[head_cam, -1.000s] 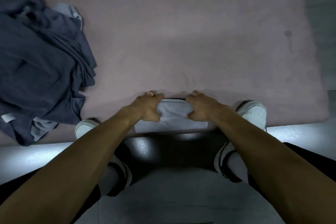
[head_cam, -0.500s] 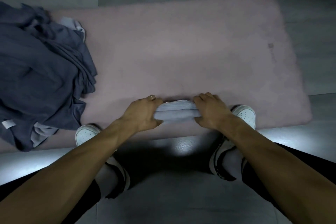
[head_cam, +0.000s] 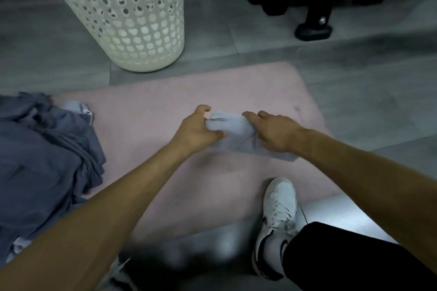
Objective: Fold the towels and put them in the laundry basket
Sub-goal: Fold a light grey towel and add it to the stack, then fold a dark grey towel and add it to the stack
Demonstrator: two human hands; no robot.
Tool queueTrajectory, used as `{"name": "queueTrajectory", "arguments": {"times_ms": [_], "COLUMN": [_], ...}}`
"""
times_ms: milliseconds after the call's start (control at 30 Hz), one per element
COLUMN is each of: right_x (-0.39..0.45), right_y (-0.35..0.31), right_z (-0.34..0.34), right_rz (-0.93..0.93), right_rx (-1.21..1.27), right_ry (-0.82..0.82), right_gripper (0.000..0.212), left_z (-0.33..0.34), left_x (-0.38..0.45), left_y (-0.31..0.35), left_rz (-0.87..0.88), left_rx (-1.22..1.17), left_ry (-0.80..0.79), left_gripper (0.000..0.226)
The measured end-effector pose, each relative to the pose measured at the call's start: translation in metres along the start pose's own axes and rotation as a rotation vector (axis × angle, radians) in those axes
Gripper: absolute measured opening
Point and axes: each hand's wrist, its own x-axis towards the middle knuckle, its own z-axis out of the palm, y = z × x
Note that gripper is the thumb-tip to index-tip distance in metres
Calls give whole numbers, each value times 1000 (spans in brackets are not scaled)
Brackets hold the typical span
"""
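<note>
1. Head view shows a grey tiled floor [head_cam: 354,82] with a pink mat [head_cam: 165,106] spread across its middle.
2. At 9 o'clock, a pile of dark blue towels [head_cam: 40,160] lies heaped on the mat's left edge, with a pale cloth [head_cam: 78,107] showing at its top.
3. At 11 o'clock, a white perforated laundry basket [head_cam: 125,16] stands upright on the floor, just beyond the mat's far edge.
4. At 1 o'clock, dark gear with a black foot [head_cam: 313,30] sits on the floor, too dim to identify.
5. At 5 o'clock, a white sneaker [head_cam: 279,210] is planted at the mat's near edge, below a black trouser leg [head_cam: 343,257].
6. Near the centre, a folded light grey towel [head_cam: 236,136] is held between both hands over the mat, well short of the basket.
7. Left hand [head_cam: 196,129] grips the towel's left end, fingers curled over it and thumb on its near side.
8. Right hand [head_cam: 275,131] holds the towel's right end, its fingers reaching along the top and the thumb tucked into the cloth.
</note>
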Motion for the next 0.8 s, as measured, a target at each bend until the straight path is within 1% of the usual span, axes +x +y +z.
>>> {"name": "queueTrajectory", "arguments": {"times_ms": [100, 167, 300, 367, 400, 467, 567, 600, 633, 667, 700, 733, 767, 800], "right_x": [20, 38, 76, 97, 108, 131, 158, 165, 171, 173, 174, 173, 170, 166], "right_y": [36, 61, 108, 127, 136, 155, 181, 189, 196, 200, 201, 199, 194, 188], "right_z": [-3, 6, 41, 61, 68, 76, 69, 67, 68, 73, 81, 91, 100, 106], "right_rz": [112, 203, 390, 496, 540, 592, 600, 611, 635, 683, 737, 777, 803, 805], "right_rx": [127, 243, 632, 823, 896, 963, 1085, 1145, 1178, 1157, 1093, 996, 875, 757], "right_ry": [-55, -39, 113, 215, 260, 353, 501, 523, 509, 441, 331, 222, 161, 164], "right_gripper": [64, 59, 49, 44, 43, 42, 40, 40, 43, 48, 55, 60, 60, 58], "left_z": [11, 22, 51, 66, 74, 90, 112, 121, 128, 136, 144, 150, 155, 159], "left_x": [43, 70, 129, 162, 177, 208, 243, 253, 260, 262, 262, 260, 257, 255], "left_y": [11, 8, -7, -13, -14, -15, -18, -20, -23, -25, -29, -32, -34, -36], "left_rz": [-51, -104, -124, -117, -107, -79, -40, -21, -3, 9, 7, -3, -12, -8], "left_rx": [66, 117, 224, 282, 309, 382, 455, 459, 468, 491, 524, 562, 602, 633], "left_ry": [50, -4, -140, -186, -202, -239, -274, -276, -285, -307, -329, -344, -356, -355], "left_gripper": [70, 61, 31, 24, 23, 27, 47, 53, 58, 61, 64, 66, 70, 73]}}
